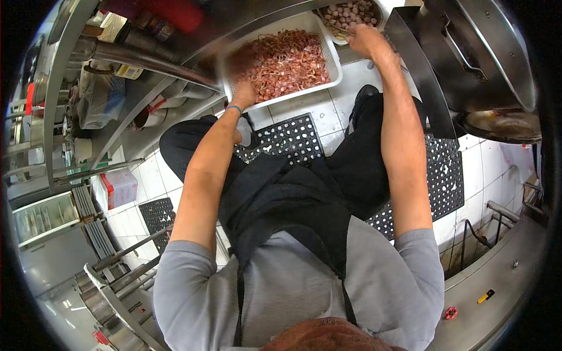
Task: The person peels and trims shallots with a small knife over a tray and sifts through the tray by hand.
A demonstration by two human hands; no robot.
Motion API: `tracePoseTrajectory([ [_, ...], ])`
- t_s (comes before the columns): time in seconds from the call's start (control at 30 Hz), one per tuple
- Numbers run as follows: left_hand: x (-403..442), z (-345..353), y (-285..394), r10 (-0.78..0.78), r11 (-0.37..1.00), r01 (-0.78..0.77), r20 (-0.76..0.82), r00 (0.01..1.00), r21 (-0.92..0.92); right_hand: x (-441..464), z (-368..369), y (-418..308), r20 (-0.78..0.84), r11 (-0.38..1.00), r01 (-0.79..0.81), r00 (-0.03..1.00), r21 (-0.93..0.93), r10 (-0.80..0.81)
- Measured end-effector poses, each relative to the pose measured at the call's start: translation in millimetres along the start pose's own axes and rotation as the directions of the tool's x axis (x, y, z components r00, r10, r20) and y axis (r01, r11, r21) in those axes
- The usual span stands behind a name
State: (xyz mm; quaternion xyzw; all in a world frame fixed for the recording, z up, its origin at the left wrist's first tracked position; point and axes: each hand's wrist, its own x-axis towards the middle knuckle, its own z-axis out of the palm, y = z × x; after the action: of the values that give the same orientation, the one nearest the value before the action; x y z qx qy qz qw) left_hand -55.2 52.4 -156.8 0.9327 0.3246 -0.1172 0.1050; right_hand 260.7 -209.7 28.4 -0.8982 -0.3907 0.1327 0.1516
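Note:
A white plastic tray full of reddish-brown pieces with stringy bits stands on the floor at the top middle. My left hand is at the tray's near left corner, against the pieces; its fingertips are hard to see. Right of the tray, a bowl holds small round pale-purple things. My right hand is at the bowl's near edge, fingers curled together; what they hold, if anything, is hidden.
Black perforated mats lie on white floor tiles. A large metal pot and a pan stand at the right. Metal shelves with bags and pots fill the left. A red-and-white box sits on the floor.

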Motion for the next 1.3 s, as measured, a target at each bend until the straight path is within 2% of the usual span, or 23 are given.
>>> tracePoseTrajectory([
  [0.07,1,-1,6,0.099,0.989,-0.117,0.187,0.977,0.085,-6,-2,-3,0.017,1.000,0.014,1.000,0.018,-0.014],
  [0.13,3,-1,14,0.090,0.987,-0.122,0.269,0.959,0.106,-10,-4,-5,0.044,1.000,0.006,0.999,0.005,-0.006],
  [0.2,4,-4,25,-0.014,0.997,-0.005,0.249,0.969,0.078,-10,-7,-8,0.080,0.999,-0.021,0.996,-0.039,0.024],
  [0.3,-3,-13,39,-0.101,0.994,0.089,0.210,0.972,0.066,-16,-5,-13,0.044,0.999,-0.036,0.998,-0.034,0.038],
  [0.33,-9,-12,43,-0.064,0.994,0.053,0.115,0.991,0.091,-17,-4,-14,0.042,0.999,-0.037,0.998,-0.039,0.039],
  [0.43,4,-5,45,-0.100,0.992,0.079,0.213,0.972,0.102,-20,-4,-20,0.057,0.998,-0.043,0.997,-0.051,0.046],
  [0.53,10,-1,41,-0.040,0.999,0.042,0.151,0.988,-0.015,-23,-7,-27,0.100,0.999,-0.038,0.994,-0.039,0.042],
  [0.6,6,-20,43,0.067,0.984,-0.045,0.125,0.990,-0.170,-23,-7,-28,0.119,1.000,-0.018,0.993,-0.003,0.019],
  [0.63,-3,-40,52,-0.004,0.961,0.042,0.140,0.990,-0.273,-22,-5,-27,0.127,0.999,0.042,0.991,0.031,-0.045],
  [0.67,-13,-61,61,-0.074,0.919,0.127,0.154,0.985,-0.373,-21,-1,-27,0.131,0.993,0.101,0.985,0.066,-0.109],
  [0.7,-10,-59,56,-0.040,0.738,0.198,0.250,0.967,-0.646,-19,2,-26,0.131,0.982,0.160,0.976,0.101,-0.172],
  [0.73,-5,-57,49,0.027,0.476,0.276,0.327,0.945,-0.835,-20,4,-30,0.128,0.960,0.223,0.961,0.170,-0.246],
  [0.77,1,-55,43,0.119,0.167,0.356,0.378,0.918,-0.919,-21,7,-37,0.118,0.929,0.283,0.941,0.237,-0.317],
  [0.8,-16,-79,56,0.066,0.126,0.295,0.305,0.950,-0.947,-22,11,-45,0.104,0.890,0.340,0.917,0.303,-0.386],
  [0.9,-25,-99,59,0.021,0.066,0.229,0.231,0.973,-0.971,-29,26,-75,0.171,0.861,0.284,0.908,0.422,-0.383],
  [0.93,-12,-89,44,0.073,0.146,0.142,0.154,0.985,-0.979,-24,25,-81,0.299,0.877,0.286,0.861,0.387,-0.413],
  [1.03,8,-62,17,-0.026,0.623,0.027,0.013,1.000,-0.782,-18,47,-86,0.149,0.889,0.257,0.931,0.379,-0.332],
  [1.07,15,-47,12,-0.053,0.667,-0.006,-0.055,0.997,-0.745,-12,47,-84,0.093,0.899,0.303,0.933,0.316,-0.347],
  [1.17,7,-53,42,0.113,0.815,-0.217,-0.220,0.969,-0.537,-10,26,-76,-0.038,0.892,0.294,0.953,0.345,-0.299],
  [1.3,7,-51,100,0.160,0.904,-0.234,-0.225,0.961,-0.359,-11,13,-69,-0.104,0.875,0.267,0.964,0.403,-0.246],
])
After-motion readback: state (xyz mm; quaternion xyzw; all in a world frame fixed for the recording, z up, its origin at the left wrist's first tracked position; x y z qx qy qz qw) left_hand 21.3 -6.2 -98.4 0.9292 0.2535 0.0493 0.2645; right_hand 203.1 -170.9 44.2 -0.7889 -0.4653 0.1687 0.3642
